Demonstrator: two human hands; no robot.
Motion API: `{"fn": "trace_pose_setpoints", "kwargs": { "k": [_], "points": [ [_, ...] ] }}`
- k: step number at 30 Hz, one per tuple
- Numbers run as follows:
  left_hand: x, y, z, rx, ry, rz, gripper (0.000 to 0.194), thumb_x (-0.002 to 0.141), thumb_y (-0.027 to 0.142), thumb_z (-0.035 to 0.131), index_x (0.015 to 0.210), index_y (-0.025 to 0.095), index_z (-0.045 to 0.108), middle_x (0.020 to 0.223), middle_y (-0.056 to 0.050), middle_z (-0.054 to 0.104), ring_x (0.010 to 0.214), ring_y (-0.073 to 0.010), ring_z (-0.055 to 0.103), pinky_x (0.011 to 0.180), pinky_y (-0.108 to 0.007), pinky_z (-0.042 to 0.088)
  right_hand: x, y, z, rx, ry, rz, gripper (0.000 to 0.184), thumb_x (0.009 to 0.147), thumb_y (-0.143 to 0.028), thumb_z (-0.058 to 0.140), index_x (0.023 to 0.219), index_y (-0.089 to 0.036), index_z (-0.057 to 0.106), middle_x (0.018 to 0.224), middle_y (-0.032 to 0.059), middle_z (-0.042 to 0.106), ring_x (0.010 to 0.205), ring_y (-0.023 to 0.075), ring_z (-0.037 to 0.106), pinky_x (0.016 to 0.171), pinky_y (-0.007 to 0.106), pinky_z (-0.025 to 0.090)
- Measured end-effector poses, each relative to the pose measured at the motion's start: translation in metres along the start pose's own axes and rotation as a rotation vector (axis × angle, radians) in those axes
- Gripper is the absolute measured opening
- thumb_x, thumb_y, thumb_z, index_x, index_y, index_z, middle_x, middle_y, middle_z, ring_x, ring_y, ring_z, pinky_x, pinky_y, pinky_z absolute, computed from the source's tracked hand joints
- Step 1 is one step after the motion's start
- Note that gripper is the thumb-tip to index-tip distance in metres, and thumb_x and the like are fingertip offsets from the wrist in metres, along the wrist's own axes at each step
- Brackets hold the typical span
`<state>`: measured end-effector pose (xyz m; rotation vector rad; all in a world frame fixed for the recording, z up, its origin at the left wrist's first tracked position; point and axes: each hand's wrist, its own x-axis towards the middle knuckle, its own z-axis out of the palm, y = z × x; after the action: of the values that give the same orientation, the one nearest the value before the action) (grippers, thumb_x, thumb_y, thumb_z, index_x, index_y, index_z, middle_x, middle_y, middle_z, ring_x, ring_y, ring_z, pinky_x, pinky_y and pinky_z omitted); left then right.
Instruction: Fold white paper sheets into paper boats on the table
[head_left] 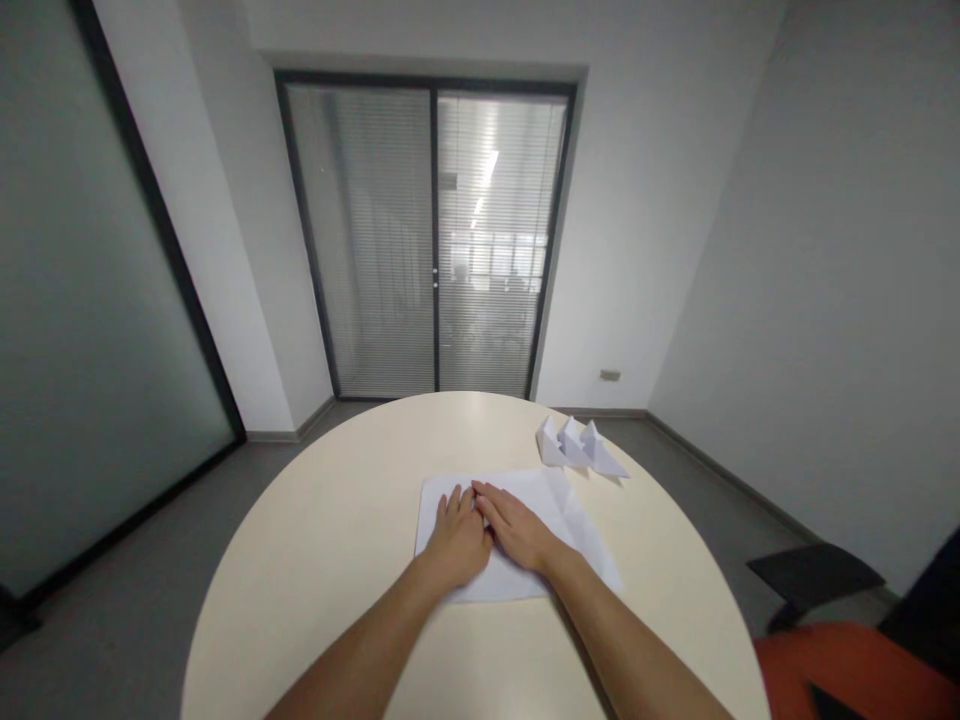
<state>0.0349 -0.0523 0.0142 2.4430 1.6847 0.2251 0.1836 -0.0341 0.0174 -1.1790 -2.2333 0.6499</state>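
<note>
A sheet of white paper (pixel 525 588) lies on the round table, with a crease or fold along its right side. My left hand (pixel 456 540) rests palm down on its left half, fingers stretched forward and slightly apart. Beside it, my right hand (pixel 517 525) lies flat on the paper with its fingers pointing left. The fingertips of the right hand meet the left hand near its index finger and thumb. Both thumbs are partly hidden where the hands come together. Beyond the sheet, at the right, stand several folded white paper boats (pixel 574 445) in a row.
The pale round table (pixel 315 580) fills the lower middle. An office chair with a red seat (pixel 847 670) and a black armrest (pixel 817 578) stands close to its right edge. Behind the table is a glass partition with blinds (pixel 375 250).
</note>
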Motion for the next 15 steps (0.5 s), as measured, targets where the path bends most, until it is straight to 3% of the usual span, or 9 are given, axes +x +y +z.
{"fn": "trace_pose_setpoints", "kwargs": {
  "k": [4,8,15],
  "points": [
    [0.006,-0.008,0.009,0.064,-0.019,-0.039,0.066,0.097,0.043,0.025,0.157,0.016,0.022,0.165,-0.01,0.014,0.151,-0.0376,0.006,0.119,-0.063,0.01,0.001,-0.002,-0.004,-0.067,-0.044,-0.015,0.066,0.103,-0.055,0.02,0.149,-0.014,0.042,0.154,0.0106,0.043,0.144,0.0232,0.036,0.122,0.043,0.022],
    [0.009,-0.016,0.008,0.067,-0.036,-0.073,0.067,0.098,0.047,0.021,0.158,0.018,0.017,0.165,-0.008,0.01,0.151,-0.0354,0.004,0.12,-0.061,0.008,0.001,0.003,-0.005,-0.188,-0.088,0.075,0.064,0.102,-0.055,0.02,0.152,-0.018,0.038,0.157,0.0085,0.037,0.148,0.0274,0.028,0.121,0.05,0.018],
    [0.007,-0.023,-0.005,0.051,-0.088,-0.118,0.073,0.098,0.057,0.015,0.158,0.017,0.018,0.165,-0.009,0.007,0.151,-0.0352,0.004,0.119,-0.062,0.006,-0.004,0.016,-0.014,-0.35,-0.062,0.241,0.064,0.1,-0.051,0.03,0.153,-0.014,0.035,0.161,0.0112,0.028,0.15,0.0305,0.019,0.121,0.05,0.014]
  ]
}}
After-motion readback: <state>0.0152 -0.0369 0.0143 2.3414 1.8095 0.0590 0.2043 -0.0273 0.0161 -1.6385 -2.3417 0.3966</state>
